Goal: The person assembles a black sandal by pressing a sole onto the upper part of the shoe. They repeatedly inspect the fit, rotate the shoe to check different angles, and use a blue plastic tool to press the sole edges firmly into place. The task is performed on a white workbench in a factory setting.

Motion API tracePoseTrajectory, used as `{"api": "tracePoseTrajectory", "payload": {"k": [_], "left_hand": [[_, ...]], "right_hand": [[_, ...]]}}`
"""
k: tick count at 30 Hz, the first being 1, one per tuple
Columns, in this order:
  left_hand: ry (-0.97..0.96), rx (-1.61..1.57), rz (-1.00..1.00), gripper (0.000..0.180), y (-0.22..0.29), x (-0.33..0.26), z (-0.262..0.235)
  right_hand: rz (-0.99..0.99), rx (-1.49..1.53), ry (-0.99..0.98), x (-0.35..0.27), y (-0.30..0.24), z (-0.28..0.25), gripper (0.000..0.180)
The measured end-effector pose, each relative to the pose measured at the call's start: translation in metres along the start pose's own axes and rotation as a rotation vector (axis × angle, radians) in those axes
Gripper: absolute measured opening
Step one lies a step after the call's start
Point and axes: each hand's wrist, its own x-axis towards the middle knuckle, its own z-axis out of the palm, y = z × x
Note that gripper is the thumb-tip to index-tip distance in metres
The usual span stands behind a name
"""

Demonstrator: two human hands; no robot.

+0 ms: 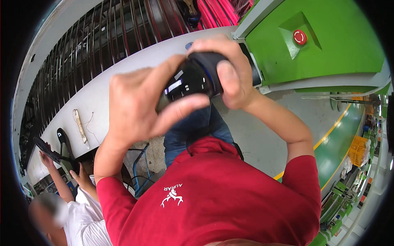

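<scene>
A glossy black rubber boot (pixel 186 80) with a matte dark grey part is held up in front of me, over the edge of the white ledge. My left hand (pixel 139 100) clasps its shiny end, thumb below and fingers above. Around the matte end curls my right hand (pixel 232 71), its thumb pressed on the near side. Both hands are slightly blurred, and the boot's underside is hidden.
On the white ledge (pixel 102 82) lies a slim tool with a wrapped handle (pixel 79 123) and a loose string. Metal rollers (pixel 119 28) run beyond it. At lower left a co-worker holds a dark boot (pixel 65 151). A green machine panel (pixel 328 57) carries a red button (pixel 300 37).
</scene>
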Motion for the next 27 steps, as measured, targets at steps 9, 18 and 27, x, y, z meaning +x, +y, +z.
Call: {"api": "tracePoseTrajectory", "payload": {"k": [9,18,27], "left_hand": [[0.081,-0.037,-0.045,0.057,-0.004,0.010,0.006],[0.089,-0.025,-0.069,0.057,-0.002,0.012,0.007],[0.116,-0.122,-0.101,0.054,-0.003,0.008,0.007]], "right_hand": [[-0.040,0.160,0.078,0.010,0.021,0.009,0.035],[0.006,0.206,0.135,0.013,0.017,0.008,0.024],[0.019,0.203,0.139,0.015,0.009,0.010,0.021]]}}
